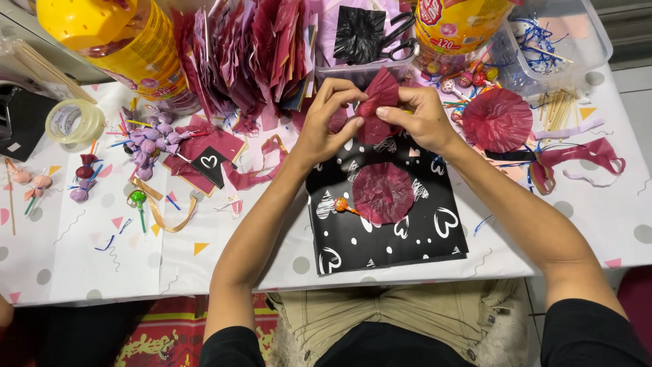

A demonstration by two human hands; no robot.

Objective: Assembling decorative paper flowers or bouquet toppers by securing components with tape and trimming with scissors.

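Note:
My left hand (327, 121) and my right hand (421, 115) meet above the table and pinch a folded piece of dark red tissue paper (377, 103) between their fingers. Below them lies a black paper sheet with white hearts (387, 238). On that sheet rests a round crinkled red tissue circle (383, 193), and a small orange lollipop (341, 205) lies at its left edge.
A pile of red tissue sheets (251, 51) stands at the back. Two yellow lollipop jars (119, 37) (454, 27), a tape roll (73, 121), purple wrapped lollipops (149, 139), another red tissue circle (497, 119), a clear box with scissors (390, 37) and ribbons (577, 156) surround the sheet.

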